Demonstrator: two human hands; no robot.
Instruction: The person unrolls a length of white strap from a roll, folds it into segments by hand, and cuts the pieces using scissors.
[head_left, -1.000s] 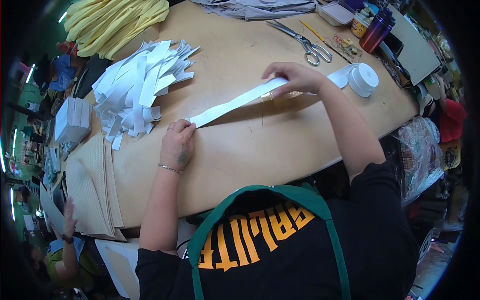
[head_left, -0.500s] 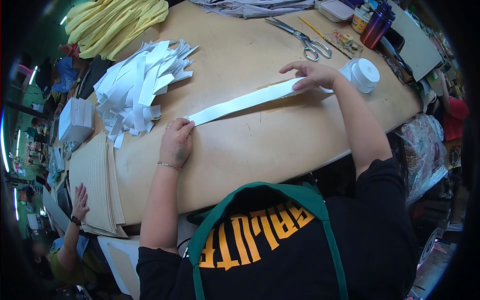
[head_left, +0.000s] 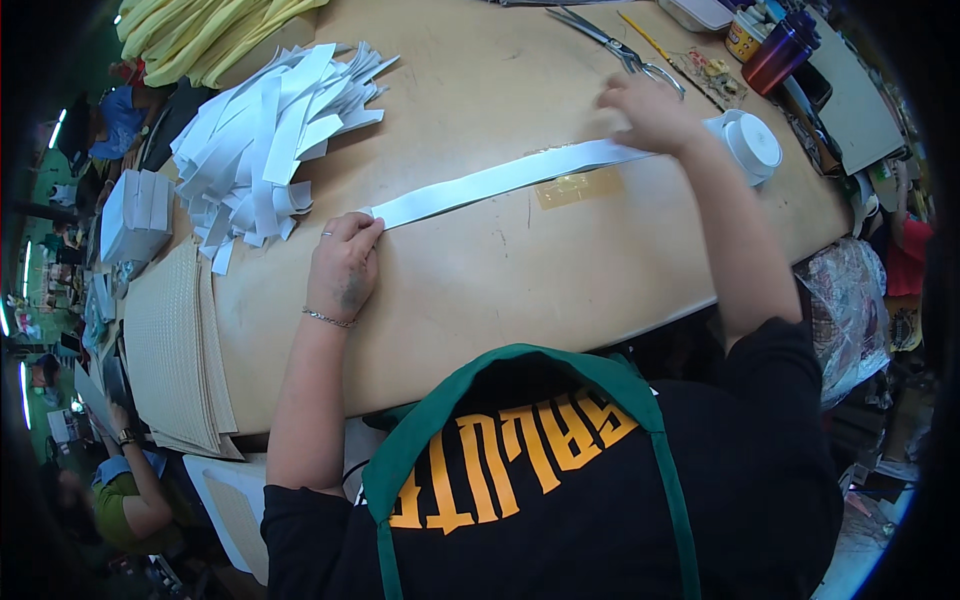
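A wide white elastic band (head_left: 490, 183) stretches across the table from a white roll (head_left: 755, 143) at the right. My left hand (head_left: 345, 265) pinches the band's left end against the tabletop. Over the band's right part, close to the roll, hovers my right hand (head_left: 655, 115); it is smeared by motion, so its grip is unclear. Just beyond it lie the metal scissors (head_left: 605, 42), their handles partly covered by that hand. A heap of cut white strips (head_left: 270, 150) sits to the left of the band.
Folded yellow cloth (head_left: 205, 35) lies at the far left. A white box (head_left: 137, 215) and stacked beige textured sheets (head_left: 170, 345) are along the left edge. At the far right stand a dark bottle (head_left: 778, 55) and a yellow tub (head_left: 742, 38). A co-worker (head_left: 135, 495) is at lower left.
My right hand has let go of the band and moved up and away toward the scissors' handles. The left hand still holds the band's end. The co-worker's hand has drawn back from the beige sheets.
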